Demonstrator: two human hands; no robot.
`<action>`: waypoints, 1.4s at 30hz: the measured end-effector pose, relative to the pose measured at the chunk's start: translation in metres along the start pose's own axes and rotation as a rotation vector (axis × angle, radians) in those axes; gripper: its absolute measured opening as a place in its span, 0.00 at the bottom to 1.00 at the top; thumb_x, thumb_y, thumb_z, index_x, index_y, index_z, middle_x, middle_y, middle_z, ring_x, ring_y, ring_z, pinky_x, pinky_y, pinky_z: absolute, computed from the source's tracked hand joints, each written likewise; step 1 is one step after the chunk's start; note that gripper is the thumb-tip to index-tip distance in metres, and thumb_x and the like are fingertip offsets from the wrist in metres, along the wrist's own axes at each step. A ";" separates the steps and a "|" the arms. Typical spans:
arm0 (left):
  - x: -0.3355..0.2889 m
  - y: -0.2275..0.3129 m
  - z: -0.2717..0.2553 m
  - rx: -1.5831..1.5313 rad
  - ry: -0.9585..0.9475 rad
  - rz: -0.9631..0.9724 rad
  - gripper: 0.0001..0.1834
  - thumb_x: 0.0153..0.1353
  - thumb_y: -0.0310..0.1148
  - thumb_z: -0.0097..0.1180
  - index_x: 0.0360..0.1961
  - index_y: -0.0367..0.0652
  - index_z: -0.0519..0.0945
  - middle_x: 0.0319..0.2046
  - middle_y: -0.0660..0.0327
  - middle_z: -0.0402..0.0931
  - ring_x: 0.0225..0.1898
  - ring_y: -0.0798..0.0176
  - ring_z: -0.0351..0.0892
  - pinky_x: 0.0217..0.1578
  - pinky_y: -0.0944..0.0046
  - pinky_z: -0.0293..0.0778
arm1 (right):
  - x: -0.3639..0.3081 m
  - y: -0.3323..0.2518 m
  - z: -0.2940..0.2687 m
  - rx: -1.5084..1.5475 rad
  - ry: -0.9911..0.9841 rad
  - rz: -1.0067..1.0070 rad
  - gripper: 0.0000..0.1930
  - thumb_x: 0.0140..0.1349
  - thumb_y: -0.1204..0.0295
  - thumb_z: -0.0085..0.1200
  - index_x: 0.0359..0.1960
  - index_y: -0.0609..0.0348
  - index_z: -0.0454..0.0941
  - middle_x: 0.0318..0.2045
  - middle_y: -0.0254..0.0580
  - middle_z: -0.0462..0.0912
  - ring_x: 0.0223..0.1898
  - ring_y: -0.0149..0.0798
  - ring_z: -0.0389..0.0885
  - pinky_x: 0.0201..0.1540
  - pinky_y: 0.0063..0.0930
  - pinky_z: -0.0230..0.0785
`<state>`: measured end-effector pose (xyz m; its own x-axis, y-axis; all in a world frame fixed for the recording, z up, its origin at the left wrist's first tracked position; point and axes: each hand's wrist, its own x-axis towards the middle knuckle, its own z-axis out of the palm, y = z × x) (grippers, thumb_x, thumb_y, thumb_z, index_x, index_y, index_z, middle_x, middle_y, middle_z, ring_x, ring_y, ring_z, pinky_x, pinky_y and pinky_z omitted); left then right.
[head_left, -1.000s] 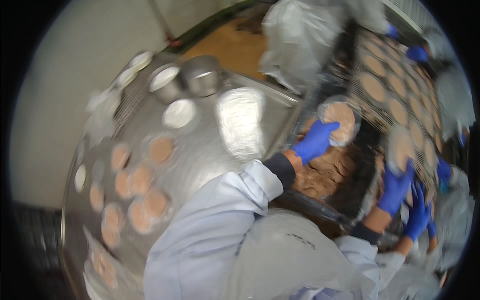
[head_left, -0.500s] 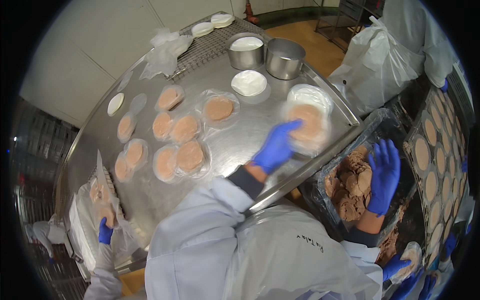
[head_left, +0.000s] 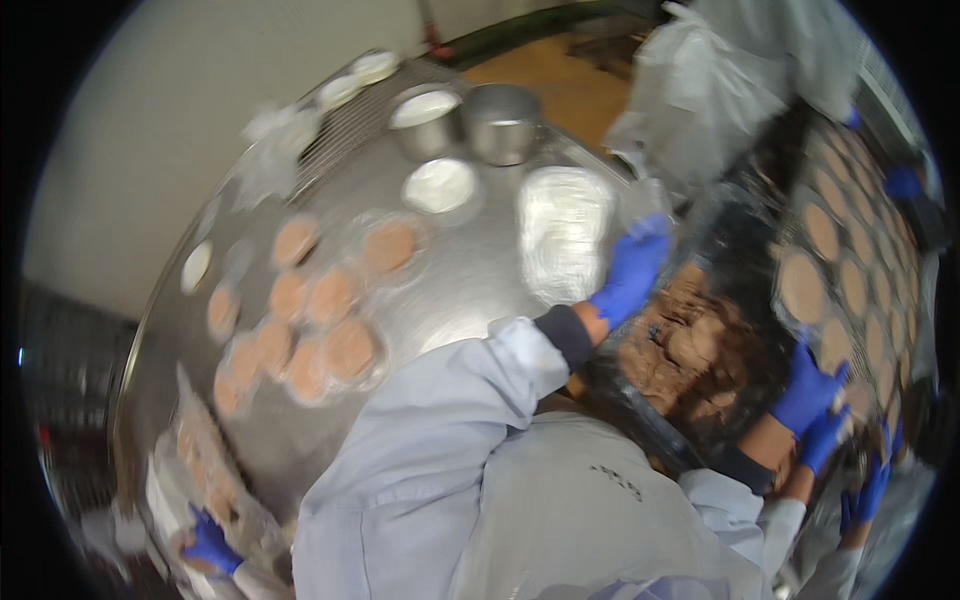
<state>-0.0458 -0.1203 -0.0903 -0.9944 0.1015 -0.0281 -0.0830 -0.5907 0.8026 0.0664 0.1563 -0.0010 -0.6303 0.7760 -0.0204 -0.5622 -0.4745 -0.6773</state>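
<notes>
My left hand (head_left: pixel 636 265) is at the table's right edge, between a white stack of plastic film (head_left: pixel 563 235) and the dark-lined bin (head_left: pixel 640 415). Its fingers are closed on a translucent piece of plastic film (head_left: pixel 648 203), blurred by motion. My right hand (head_left: pixel 806 392) reaches to the near end of a mesh rack of pale round patties, fingers apart. One patty (head_left: pixel 835 345) lies at its fingertips. A co-worker's gloved hand (head_left: pixel 825 437) is close below. Several pink patties (head_left: pixel 348 348) on clear film lie across the metal table (head_left: pixel 455 290). Brown meat mix (head_left: pixel 690 345) fills the bin.
Two round metal tins (head_left: pixel 503 125) stand at the table's far side, beside a white film disc (head_left: pixel 440 186). A crumpled plastic bag (head_left: pixel 278 150) lies by a wire grid. Another person's gloved hand (head_left: pixel 210 542) is at the lower left. A large plastic bag (head_left: pixel 690 95) stands far right.
My left hand has moved right off the film stack, and the pink patty is no longer in it. My right hand has gone from above the bin to the rack. The view has shifted.
</notes>
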 end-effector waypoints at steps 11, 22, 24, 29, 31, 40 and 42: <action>-0.038 -0.043 0.115 -0.365 -0.336 -0.769 0.23 0.58 0.30 0.48 0.54 0.33 0.61 0.50 0.49 0.66 0.50 0.53 0.69 0.51 0.56 0.68 | -0.062 -0.015 0.011 0.109 0.228 -0.007 0.23 0.58 0.66 0.44 0.53 0.63 0.58 0.51 0.49 0.65 0.53 0.50 0.64 0.54 0.49 0.59; -0.008 -0.001 0.072 -0.481 -0.287 -0.638 0.26 0.60 0.40 0.45 0.56 0.38 0.57 0.54 0.47 0.61 0.54 0.49 0.64 0.51 0.47 0.66 | -0.059 -0.030 0.059 0.293 0.081 0.229 0.28 0.59 0.68 0.41 0.58 0.65 0.46 0.59 0.53 0.51 0.59 0.53 0.58 0.58 0.52 0.54; -0.006 -0.003 0.069 -0.515 -0.277 -0.681 0.27 0.60 0.42 0.45 0.56 0.38 0.57 0.54 0.48 0.60 0.54 0.49 0.63 0.51 0.47 0.66 | -0.069 -0.038 0.064 0.354 -0.081 0.240 0.29 0.59 0.67 0.42 0.59 0.64 0.46 0.59 0.52 0.52 0.59 0.52 0.56 0.58 0.52 0.54; -0.009 0.016 0.139 -0.495 -0.531 -0.537 0.26 0.61 0.40 0.45 0.55 0.35 0.58 0.54 0.48 0.60 0.55 0.49 0.63 0.53 0.49 0.64 | -0.043 -0.033 0.025 0.401 0.003 0.266 0.34 0.59 0.62 0.44 0.61 0.63 0.42 0.60 0.52 0.51 0.62 0.51 0.52 0.60 0.49 0.51; -0.004 -0.002 0.166 -0.491 -0.525 -0.583 0.25 0.61 0.37 0.45 0.55 0.34 0.58 0.54 0.49 0.60 0.55 0.50 0.63 0.54 0.51 0.64 | -0.043 -0.034 0.016 0.457 0.059 0.302 0.36 0.58 0.58 0.45 0.62 0.62 0.42 0.61 0.51 0.50 0.62 0.52 0.51 0.61 0.49 0.48; -0.045 0.036 0.133 -0.207 -0.412 -0.327 0.23 0.61 0.33 0.43 0.56 0.35 0.59 0.54 0.52 0.62 0.55 0.56 0.62 0.53 0.58 0.64 | -0.049 -0.011 -0.014 0.338 -0.097 0.277 0.28 0.58 0.51 0.42 0.53 0.59 0.63 0.52 0.45 0.67 0.53 0.47 0.65 0.55 0.47 0.58; -0.046 0.040 0.117 -0.210 -0.391 -0.175 0.22 0.63 0.37 0.41 0.56 0.38 0.62 0.51 0.55 0.66 0.54 0.61 0.64 0.54 0.62 0.61 | -0.065 0.001 -0.004 0.329 -0.150 0.382 0.26 0.59 0.50 0.40 0.52 0.57 0.65 0.51 0.46 0.69 0.53 0.44 0.66 0.56 0.40 0.58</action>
<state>0.0044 -0.0549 0.0133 -0.8690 0.4832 0.1066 -0.2981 -0.6832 0.6666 0.1088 0.1074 -0.0029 -0.8795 0.4654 -0.0994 -0.4001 -0.8362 -0.3752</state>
